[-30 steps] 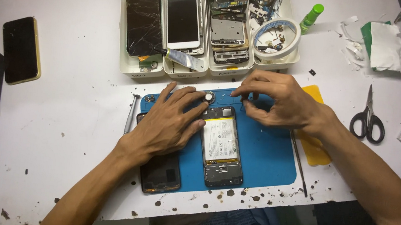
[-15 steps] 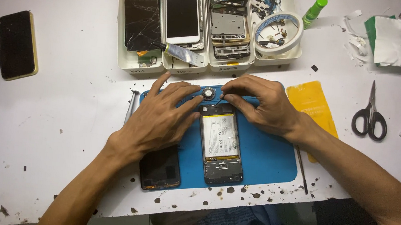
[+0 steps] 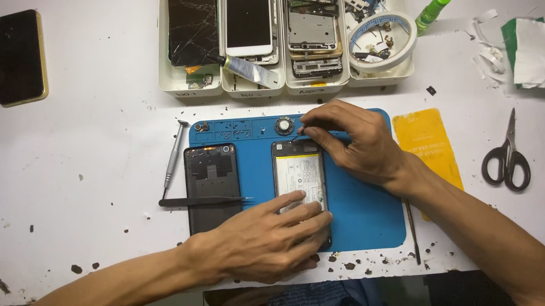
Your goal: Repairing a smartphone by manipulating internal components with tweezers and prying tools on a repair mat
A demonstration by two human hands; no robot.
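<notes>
An opened black smartphone with exposed pale battery (image 3: 301, 179), lying on a blue rubber work mat (image 3: 367, 213), is pressed flat by the spread left hand (image 3: 263, 240), while its top edge is pinched by the right hand (image 3: 355, 141).

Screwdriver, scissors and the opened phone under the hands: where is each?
Screwdriver (image 3: 173, 156), head view, on its grey handle.
Scissors (image 3: 507, 154), head view, at the pivot.
Opened phone (image 3: 299, 176), head view, on its battery.
</notes>
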